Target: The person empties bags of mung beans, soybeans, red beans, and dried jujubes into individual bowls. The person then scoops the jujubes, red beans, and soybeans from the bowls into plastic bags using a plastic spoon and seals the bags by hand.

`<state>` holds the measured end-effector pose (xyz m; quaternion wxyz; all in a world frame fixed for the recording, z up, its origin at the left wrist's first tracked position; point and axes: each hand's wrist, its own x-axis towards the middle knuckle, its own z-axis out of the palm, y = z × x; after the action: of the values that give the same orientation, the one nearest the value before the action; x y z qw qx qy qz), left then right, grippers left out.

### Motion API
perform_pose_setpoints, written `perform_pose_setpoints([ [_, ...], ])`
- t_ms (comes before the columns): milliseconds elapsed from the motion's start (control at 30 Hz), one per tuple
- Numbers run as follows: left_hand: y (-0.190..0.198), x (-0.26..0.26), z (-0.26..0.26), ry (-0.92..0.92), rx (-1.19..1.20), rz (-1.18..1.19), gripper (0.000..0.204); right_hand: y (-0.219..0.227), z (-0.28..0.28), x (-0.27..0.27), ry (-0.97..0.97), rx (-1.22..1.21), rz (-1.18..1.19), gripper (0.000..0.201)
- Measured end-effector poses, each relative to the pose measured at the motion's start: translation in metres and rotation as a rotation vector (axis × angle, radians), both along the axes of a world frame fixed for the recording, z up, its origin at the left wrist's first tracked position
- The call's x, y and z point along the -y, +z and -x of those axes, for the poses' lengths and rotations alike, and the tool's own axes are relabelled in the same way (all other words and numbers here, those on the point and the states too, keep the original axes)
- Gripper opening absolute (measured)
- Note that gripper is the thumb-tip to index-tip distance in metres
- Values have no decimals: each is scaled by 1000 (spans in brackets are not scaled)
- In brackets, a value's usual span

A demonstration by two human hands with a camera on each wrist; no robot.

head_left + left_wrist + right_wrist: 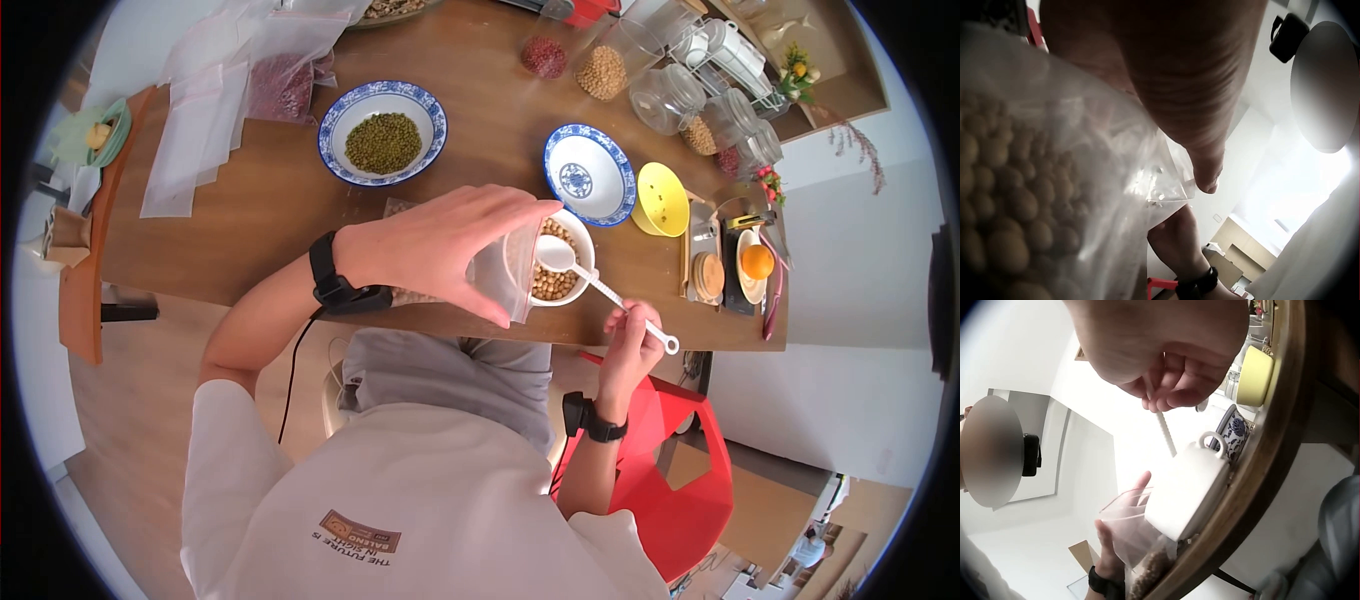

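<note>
My left hand holds the mouth of a clear plastic zip bag spread between thumb and fingers, right at the left rim of a white mug. Chickpeas lie in the bag's lower part, which hangs below the hand. More chickpeas fill the mug. A long white plastic spoon is pinched by its handle in my right hand, to the right of the mug. The spoon's bowl is over the chickpeas beside the bag's opening and looks empty.
Behind the mug stand a blue-and-white bowl and a yellow cup. A second patterned bowl holds green mung beans. Flat plastic bags lie at the left. Several jars line the back right, and a wooden-lidded jar stands near the right edge.
</note>
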<state>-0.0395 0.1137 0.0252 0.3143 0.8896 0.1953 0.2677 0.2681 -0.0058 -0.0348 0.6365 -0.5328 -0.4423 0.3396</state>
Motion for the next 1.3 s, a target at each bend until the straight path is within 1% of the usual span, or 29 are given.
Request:
perform_pose_setpoints([
  [167,0,-5,-3,-2,-7,36,113,-12,11,-12,-15,-19,-38,28],
  [267,-1,-7,-5,-15,-30,49,115,-24,9,-12,17,31,-122,29],
  [333,-1,-10,-6,-33,-50,42,116,-26,9,-12,10,87,-136,27],
  [367,-2,-11,-7,-27,-55,57,117,-26,10,-13,4,72,-136,27],
  [467,-3,-12,-9,-34,-84,79,119,-25,4,-13,17,16,-89,26],
  [500,-3,-12,-10,-22,-84,81,120,-24,4,-14,-9,0,-85,26],
  [533,-3,-12,-10,-48,-100,84,120,-23,3,-15,21,-9,-79,25],
  [567,-3,-13,-10,-36,-108,86,121,-22,2,-15,52,-16,-75,24],
  [600,-3,-12,-10,-22,-113,87,123,-20,3,-15,29,-26,-75,24],
  [633,-2,-12,-10,-42,-123,84,123,-17,4,-15,51,-17,-60,23],
  [700,-1,-13,-10,-17,-140,110,127,-17,4,-15,80,-16,-54,22],
  [733,-1,-13,-11,-33,-146,100,127,-16,4,-15,64,-20,-63,22],
  [800,0,-11,-10,-4,-165,126,129,-12,5,-14,65,18,-25,22],
  [833,0,-9,-11,-18,-172,117,129,-13,6,-13,49,12,-32,22],
  [900,2,-9,-12,3,-148,132,121,-12,6,-14,74,-2,-25,22],
  [933,1,-10,-12,-9,-150,120,121,-12,6,-14,61,-3,-35,22],
  [1000,0,-10,-11,10,-182,119,129,-12,6,-14,87,-10,-4,22],
  [1133,2,-8,-12,8,-191,119,128,-10,8,-13,73,-31,20,22],
  [1300,4,-9,-14,9,-176,110,127,-12,7,-14,96,-1,39,22],
])
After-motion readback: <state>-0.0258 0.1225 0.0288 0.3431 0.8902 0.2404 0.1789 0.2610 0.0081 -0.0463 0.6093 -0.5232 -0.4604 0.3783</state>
